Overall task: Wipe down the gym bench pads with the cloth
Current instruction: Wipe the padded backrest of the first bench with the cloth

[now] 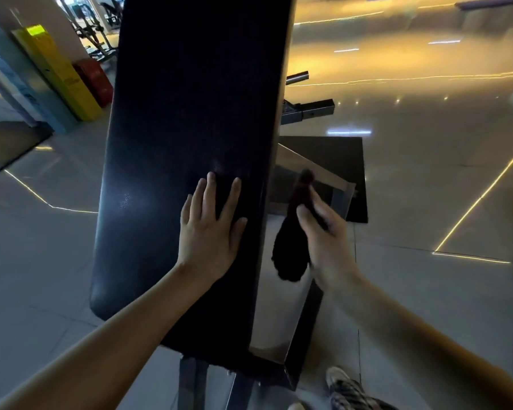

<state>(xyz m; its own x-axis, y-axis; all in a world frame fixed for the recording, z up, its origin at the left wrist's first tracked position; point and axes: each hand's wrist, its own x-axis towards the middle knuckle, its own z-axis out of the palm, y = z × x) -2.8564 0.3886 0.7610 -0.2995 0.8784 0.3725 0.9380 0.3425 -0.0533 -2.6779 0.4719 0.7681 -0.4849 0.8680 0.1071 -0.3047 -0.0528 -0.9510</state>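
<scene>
A long black bench pad (pixel 190 113) runs away from me up the middle of the view. My left hand (pixel 211 226) lies flat on its near right part, fingers spread. Just off the pad's right edge, my right hand (pixel 323 232) pinches a dark cloth (pixel 290 253). The cloth hangs down beside the pad, over the metal frame, and part of it sticks up past my fingers.
The bench's metal frame (pixel 317 184) and legs (pixel 193 383) sit under and right of the pad. A dark floor mat (pixel 344 161) lies beyond. My shoe (pixel 347 389) stands at the bottom right. Yellow (pixel 60 72) and red (pixel 94 81) boxes and gym machines (pixel 95 34) stand at the far left.
</scene>
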